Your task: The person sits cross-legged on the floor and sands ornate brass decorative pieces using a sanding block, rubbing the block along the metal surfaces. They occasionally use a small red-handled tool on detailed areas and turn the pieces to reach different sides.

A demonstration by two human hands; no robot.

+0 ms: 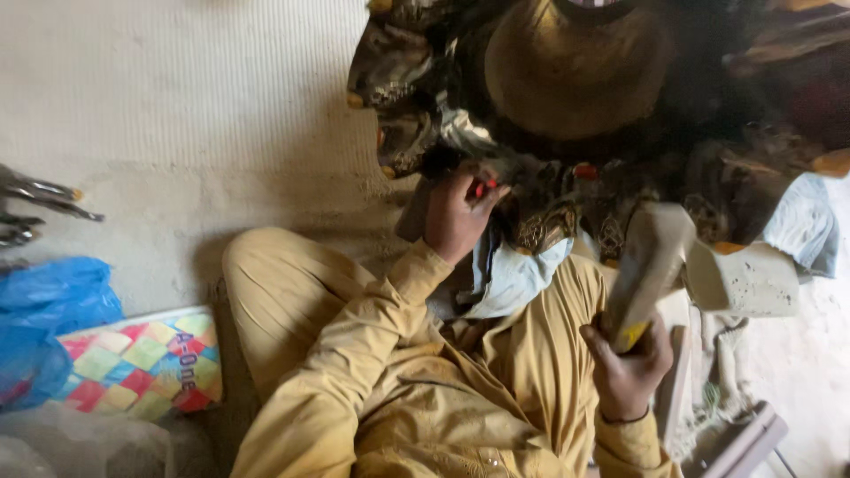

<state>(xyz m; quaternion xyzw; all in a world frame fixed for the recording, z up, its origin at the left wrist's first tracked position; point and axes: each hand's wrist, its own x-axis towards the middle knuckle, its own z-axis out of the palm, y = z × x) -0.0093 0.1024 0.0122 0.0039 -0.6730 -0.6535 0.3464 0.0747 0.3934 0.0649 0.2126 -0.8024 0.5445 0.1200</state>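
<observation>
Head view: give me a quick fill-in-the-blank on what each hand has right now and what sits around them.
1. The right hand grips a beige high-heeled ____ by its toe end.
2. The left hand pinches a small ____-coloured item in its fingers.
3. A ____-coloured plastic bag lies at the left edge of the view.
4. Beside that bag sits a patchwork cushion, on the ____.

Missing words: shoe; red; blue; floor
</observation>
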